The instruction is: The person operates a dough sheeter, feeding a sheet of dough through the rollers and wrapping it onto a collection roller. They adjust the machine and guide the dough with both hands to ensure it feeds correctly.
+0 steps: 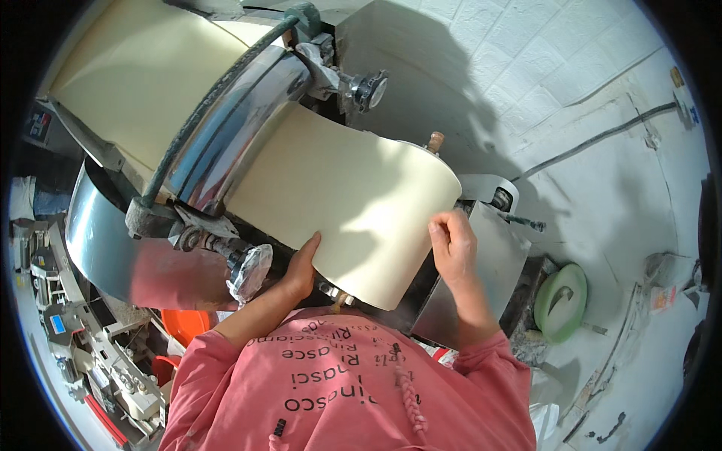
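Note:
A cream conveyor belt point(338, 180) on what looks like a dough sheeter runs before me, curving down at its right end. My left hand point(299, 273) is at its near edge, the thumb against the belt and the other fingers hidden below. Close to the belt's right end is my right hand point(456, 248), its fingers curled in and nothing visible in them. Whether it touches the belt is unclear. Left of the belt lies a polished metal cover or roller point(242, 129). A black knob in clear plastic point(251, 273) sticks out beside my left wrist.
A second cream belt point(146, 79) slopes up at the upper left. A metal guard bar point(211, 107) arches over the machine, with another knob point(369, 90) at its far side. A metal box point(479, 270), a green basin point(560, 304) and an orange container point(183, 322) stand around.

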`<state>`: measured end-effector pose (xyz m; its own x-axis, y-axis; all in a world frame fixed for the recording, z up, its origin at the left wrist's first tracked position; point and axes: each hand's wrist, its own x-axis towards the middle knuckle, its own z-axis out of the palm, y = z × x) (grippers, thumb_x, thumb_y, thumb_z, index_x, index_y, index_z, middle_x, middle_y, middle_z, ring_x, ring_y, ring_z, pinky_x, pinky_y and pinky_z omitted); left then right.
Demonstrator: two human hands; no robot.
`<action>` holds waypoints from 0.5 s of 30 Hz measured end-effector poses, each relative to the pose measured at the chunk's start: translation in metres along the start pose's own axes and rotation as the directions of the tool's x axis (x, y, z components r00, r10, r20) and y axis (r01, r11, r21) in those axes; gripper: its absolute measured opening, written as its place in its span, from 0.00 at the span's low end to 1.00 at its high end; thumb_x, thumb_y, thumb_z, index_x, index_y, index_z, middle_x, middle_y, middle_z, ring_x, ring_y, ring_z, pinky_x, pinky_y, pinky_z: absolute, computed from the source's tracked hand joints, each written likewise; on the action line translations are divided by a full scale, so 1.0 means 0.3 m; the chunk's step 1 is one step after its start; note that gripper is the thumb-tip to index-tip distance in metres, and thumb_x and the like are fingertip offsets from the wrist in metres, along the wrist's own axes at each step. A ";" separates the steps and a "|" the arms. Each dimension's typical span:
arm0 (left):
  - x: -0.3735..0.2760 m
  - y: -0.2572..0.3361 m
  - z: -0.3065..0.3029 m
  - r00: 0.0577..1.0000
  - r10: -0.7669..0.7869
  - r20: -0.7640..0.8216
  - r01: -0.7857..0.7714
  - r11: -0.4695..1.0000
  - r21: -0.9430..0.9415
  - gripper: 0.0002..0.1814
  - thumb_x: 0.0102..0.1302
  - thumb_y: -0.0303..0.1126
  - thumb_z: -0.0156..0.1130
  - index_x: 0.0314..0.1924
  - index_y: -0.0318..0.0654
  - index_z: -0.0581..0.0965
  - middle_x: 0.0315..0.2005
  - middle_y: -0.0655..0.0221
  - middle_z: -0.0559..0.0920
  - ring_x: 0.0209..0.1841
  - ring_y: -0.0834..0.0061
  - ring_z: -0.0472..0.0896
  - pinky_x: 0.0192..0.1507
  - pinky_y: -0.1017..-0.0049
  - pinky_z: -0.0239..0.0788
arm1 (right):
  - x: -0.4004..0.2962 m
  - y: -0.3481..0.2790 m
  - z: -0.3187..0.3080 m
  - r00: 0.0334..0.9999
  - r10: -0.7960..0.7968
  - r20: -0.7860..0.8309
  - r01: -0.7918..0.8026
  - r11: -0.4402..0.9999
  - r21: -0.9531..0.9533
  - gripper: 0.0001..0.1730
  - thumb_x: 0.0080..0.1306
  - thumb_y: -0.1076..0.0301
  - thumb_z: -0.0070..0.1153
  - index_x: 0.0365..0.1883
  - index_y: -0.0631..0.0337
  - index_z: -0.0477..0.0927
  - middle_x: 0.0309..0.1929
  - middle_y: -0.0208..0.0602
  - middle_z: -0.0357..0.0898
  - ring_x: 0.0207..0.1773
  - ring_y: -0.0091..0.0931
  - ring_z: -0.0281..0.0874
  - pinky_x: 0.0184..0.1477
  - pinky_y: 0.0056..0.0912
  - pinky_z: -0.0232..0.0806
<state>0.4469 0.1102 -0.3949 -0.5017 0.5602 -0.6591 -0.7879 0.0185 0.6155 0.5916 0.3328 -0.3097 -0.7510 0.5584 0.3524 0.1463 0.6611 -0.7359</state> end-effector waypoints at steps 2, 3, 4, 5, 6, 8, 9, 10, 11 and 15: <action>-0.031 0.023 0.019 1.000 0.001 -0.012 0.000 0.998 0.066 0.30 0.73 0.50 0.49 0.62 0.31 0.69 0.59 0.62 0.74 0.60 0.69 0.72 0.64 0.71 0.59 | 0.048 0.014 -0.017 0.999 -0.022 0.049 0.023 0.999 -0.025 0.02 0.65 0.75 0.52 0.34 0.63 0.72 0.32 0.42 0.73 0.33 0.40 0.73 0.34 0.39 0.66; -0.038 0.027 0.020 1.000 0.003 -0.018 -0.001 0.995 0.099 0.30 0.73 0.50 0.50 0.62 0.31 0.69 0.59 0.62 0.74 0.60 0.70 0.72 0.64 0.71 0.59 | 0.065 0.022 -0.025 0.997 -0.032 0.075 0.035 0.999 -0.037 0.02 0.65 0.75 0.52 0.34 0.63 0.72 0.32 0.42 0.74 0.33 0.41 0.74 0.35 0.40 0.67; -0.029 0.015 0.002 1.000 0.005 -0.015 -0.003 0.992 0.130 0.30 0.73 0.50 0.51 0.62 0.30 0.69 0.59 0.62 0.74 0.59 0.70 0.72 0.64 0.72 0.59 | 0.077 0.031 -0.031 0.994 -0.022 0.106 0.029 0.997 -0.068 0.02 0.65 0.74 0.53 0.34 0.63 0.72 0.32 0.43 0.75 0.34 0.42 0.75 0.35 0.41 0.67; -0.019 0.005 -0.015 1.000 0.013 -0.015 -0.011 0.988 0.156 0.31 0.72 0.50 0.51 0.62 0.30 0.69 0.58 0.62 0.74 0.59 0.70 0.72 0.63 0.72 0.59 | 0.091 0.039 -0.034 0.990 -0.017 0.140 0.031 0.995 -0.096 0.03 0.65 0.74 0.53 0.34 0.63 0.72 0.33 0.43 0.75 0.35 0.43 0.76 0.36 0.42 0.67; -0.013 -0.006 -0.027 1.000 0.021 -0.014 -0.019 0.983 0.183 0.31 0.72 0.50 0.52 0.62 0.30 0.69 0.58 0.63 0.74 0.59 0.70 0.72 0.63 0.72 0.59 | 0.101 0.045 -0.038 0.985 -0.011 0.174 0.033 0.992 -0.124 0.03 0.65 0.74 0.53 0.34 0.63 0.72 0.33 0.44 0.75 0.36 0.43 0.76 0.36 0.43 0.68; -0.024 -0.011 -0.028 0.998 0.059 0.013 -0.060 0.973 0.221 0.31 0.71 0.51 0.53 0.62 0.30 0.69 0.58 0.63 0.74 0.59 0.71 0.71 0.63 0.72 0.58 | 0.107 0.070 -0.040 0.976 -0.014 0.219 0.063 0.974 -0.216 0.05 0.65 0.71 0.54 0.34 0.62 0.72 0.33 0.44 0.76 0.36 0.44 0.77 0.37 0.45 0.69; -0.030 -0.008 -0.023 0.997 0.078 0.025 -0.082 0.968 0.239 0.32 0.71 0.51 0.53 0.62 0.30 0.70 0.58 0.63 0.74 0.59 0.71 0.71 0.63 0.72 0.58 | 0.109 0.074 -0.043 0.970 -0.021 0.240 0.083 0.964 -0.253 0.05 0.64 0.71 0.54 0.34 0.62 0.72 0.33 0.44 0.76 0.36 0.44 0.77 0.37 0.45 0.69; -0.027 -0.014 -0.027 0.996 0.083 0.034 -0.088 0.972 0.219 0.30 0.72 0.50 0.52 0.62 0.31 0.70 0.57 0.63 0.75 0.59 0.71 0.72 0.63 0.71 0.59 | 0.110 0.076 -0.046 0.965 -0.027 0.262 0.105 0.952 -0.289 0.05 0.64 0.71 0.55 0.34 0.62 0.72 0.33 0.44 0.76 0.36 0.44 0.77 0.37 0.45 0.69; -0.023 -0.016 -0.035 0.995 0.089 0.042 -0.096 0.975 0.201 0.29 0.73 0.49 0.50 0.62 0.32 0.70 0.57 0.64 0.75 0.59 0.70 0.72 0.63 0.71 0.59 | 0.111 0.076 -0.050 0.960 -0.025 0.279 0.115 0.944 -0.309 0.05 0.64 0.71 0.55 0.34 0.61 0.72 0.32 0.44 0.76 0.36 0.44 0.77 0.37 0.45 0.69; 0.002 0.022 -0.036 0.996 0.071 -0.055 -0.073 0.996 -0.044 0.28 0.75 0.50 0.46 0.61 0.34 0.70 0.57 0.65 0.76 0.59 0.69 0.72 0.63 0.69 0.59 | 0.114 0.070 -0.063 0.951 -0.039 0.308 0.145 0.933 -0.330 0.05 0.63 0.71 0.55 0.33 0.62 0.73 0.32 0.44 0.77 0.36 0.45 0.76 0.36 0.46 0.69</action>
<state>0.4376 0.1017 -0.3957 -0.5751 0.5134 -0.6370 -0.7642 -0.0591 0.6423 0.5812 0.3753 -0.3020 -0.9180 0.3505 0.1855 0.2396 0.8630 -0.4448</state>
